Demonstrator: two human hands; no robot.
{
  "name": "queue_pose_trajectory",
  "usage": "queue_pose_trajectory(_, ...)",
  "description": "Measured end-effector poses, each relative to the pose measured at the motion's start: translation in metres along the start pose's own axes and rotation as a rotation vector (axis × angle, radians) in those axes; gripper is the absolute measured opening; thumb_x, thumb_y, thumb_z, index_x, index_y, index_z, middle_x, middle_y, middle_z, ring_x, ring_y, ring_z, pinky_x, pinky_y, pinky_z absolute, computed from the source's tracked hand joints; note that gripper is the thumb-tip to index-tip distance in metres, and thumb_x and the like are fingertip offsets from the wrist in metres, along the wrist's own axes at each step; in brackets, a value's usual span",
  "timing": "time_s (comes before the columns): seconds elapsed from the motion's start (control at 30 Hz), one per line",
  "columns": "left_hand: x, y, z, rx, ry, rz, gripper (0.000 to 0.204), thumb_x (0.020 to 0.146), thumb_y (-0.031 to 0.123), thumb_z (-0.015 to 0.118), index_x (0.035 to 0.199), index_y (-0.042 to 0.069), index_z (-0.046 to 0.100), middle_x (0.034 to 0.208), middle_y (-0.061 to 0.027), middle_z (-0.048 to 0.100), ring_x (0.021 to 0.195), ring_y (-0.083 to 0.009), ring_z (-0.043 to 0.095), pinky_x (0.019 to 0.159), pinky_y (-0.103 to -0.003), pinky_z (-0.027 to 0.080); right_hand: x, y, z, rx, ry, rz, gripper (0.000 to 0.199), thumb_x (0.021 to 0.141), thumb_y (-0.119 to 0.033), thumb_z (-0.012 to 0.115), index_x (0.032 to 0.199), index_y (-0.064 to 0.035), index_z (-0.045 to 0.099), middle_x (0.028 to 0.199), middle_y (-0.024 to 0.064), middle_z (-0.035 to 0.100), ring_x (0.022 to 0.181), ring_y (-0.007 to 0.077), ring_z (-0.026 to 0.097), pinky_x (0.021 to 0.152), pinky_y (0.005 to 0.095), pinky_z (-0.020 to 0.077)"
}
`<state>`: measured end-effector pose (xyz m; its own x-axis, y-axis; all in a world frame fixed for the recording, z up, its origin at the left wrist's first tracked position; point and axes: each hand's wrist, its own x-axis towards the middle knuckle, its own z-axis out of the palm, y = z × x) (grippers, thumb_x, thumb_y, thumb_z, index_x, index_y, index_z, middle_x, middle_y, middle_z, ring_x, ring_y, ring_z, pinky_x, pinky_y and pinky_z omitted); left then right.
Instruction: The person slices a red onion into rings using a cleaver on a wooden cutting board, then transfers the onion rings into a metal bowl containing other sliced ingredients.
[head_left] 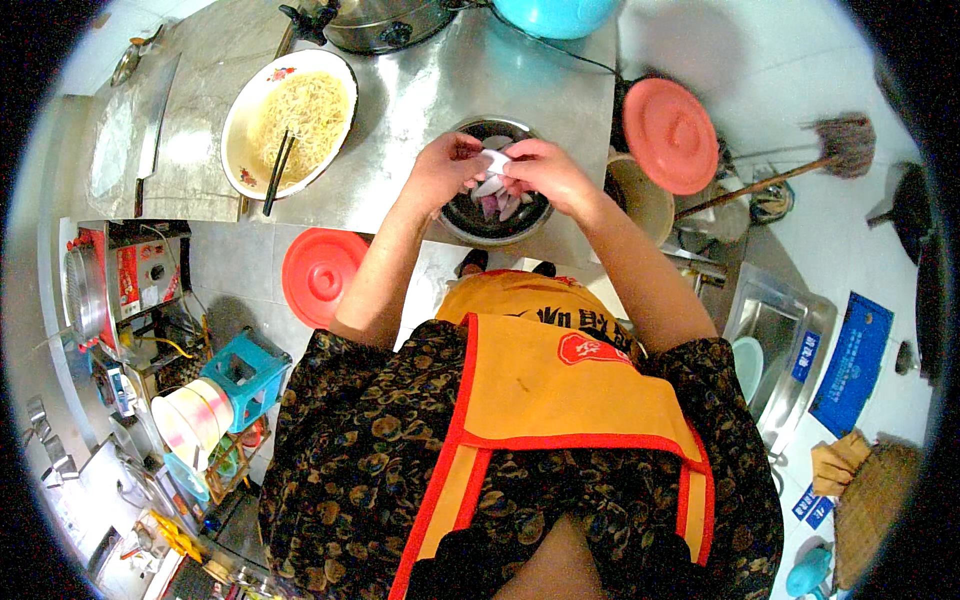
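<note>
Above a round metal bowl (482,232) on the steel table, my left hand (442,172) and my right hand (548,174) meet. Between their fingertips is a smooth white piece of food (495,163); its exact kind is unclear. Fingers of both hands are closed on it from either side. Inside the bowl, below the hands, lie several pale, purplish-white pieces (490,203) of similar look. My hands partly hide the bowl's far side.
A white enamel basin (234,140) of noodles, with dark chopsticks (279,172) in it, stands left on the steel table (400,90). Behind are a metal pot (385,25) and a blue bowl (556,15). Red lids (670,136) flank the table; a sink (790,310) is right.
</note>
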<state>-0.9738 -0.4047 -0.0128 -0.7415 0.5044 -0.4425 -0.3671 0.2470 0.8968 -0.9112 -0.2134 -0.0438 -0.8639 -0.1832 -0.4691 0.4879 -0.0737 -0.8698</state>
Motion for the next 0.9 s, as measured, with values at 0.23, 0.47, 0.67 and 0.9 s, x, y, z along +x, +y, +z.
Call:
queue_pose_trajectory(0.23, 0.001, -0.017, 0.013, -0.124, 0.085, 0.066, 0.022, 0.081, 0.003, 0.065, 0.101, -0.003, 0.058, 0.081, -0.0053, 0.062, 0.067, -0.0108, 0.056, 0.060, -0.024, 0.047, -0.002, -0.003, 0.019, -0.018, 0.152, -0.022, 0.019, 0.085, -0.010, 0.061, 0.101, 0.0000, 0.061, 0.090, 0.0081, 0.064, 0.075, 0.0137, 0.061, 0.067, 0.0274, 0.0511)
queue_pose_trajectory(0.47, 0.002, -0.014, 0.008, 0.095, 0.051, 0.123, 0.024, 0.080, 0.007, 0.068, 0.100, 0.001, 0.057, 0.080, -0.0045, 0.062, 0.065, -0.0108, 0.057, 0.058, -0.024, 0.047, 0.003, 0.003, 0.017, -0.219, 0.239, -0.186, 0.013, 0.079, -0.013, 0.066, 0.088, -0.0030, 0.063, 0.074, 0.0063, 0.063, 0.064, 0.0153, 0.061, 0.056, 0.0296, 0.0491)
queue_pose_trajectory(0.67, 0.000, -0.011, 0.012, -0.065, 0.025, 0.029, 0.023, 0.079, 0.005, 0.067, 0.099, -0.001, 0.057, 0.085, -0.0055, 0.061, 0.072, -0.0112, 0.058, 0.060, -0.024, 0.048, 0.012, 0.024, 0.012, -0.183, 0.274, -0.207, 0.014, 0.078, -0.012, 0.065, 0.087, -0.0026, 0.062, 0.072, 0.0072, 0.062, 0.063, 0.0165, 0.061, 0.055, 0.0319, 0.0497)
queue_pose_trajectory(0.9, 0.005, -0.019, 0.018, -0.093, 0.017, 0.037, 0.022, 0.080, 0.005, 0.065, 0.100, -0.001, 0.057, 0.085, -0.0053, 0.060, 0.073, -0.0117, 0.058, 0.061, -0.024, 0.049, -0.001, 0.004, 0.018, -0.419, 0.304, -0.189, 0.018, 0.077, -0.017, 0.066, 0.084, -0.0016, 0.062, 0.071, 0.0127, 0.063, 0.065, 0.0225, 0.063, 0.058, 0.0364, 0.0496)
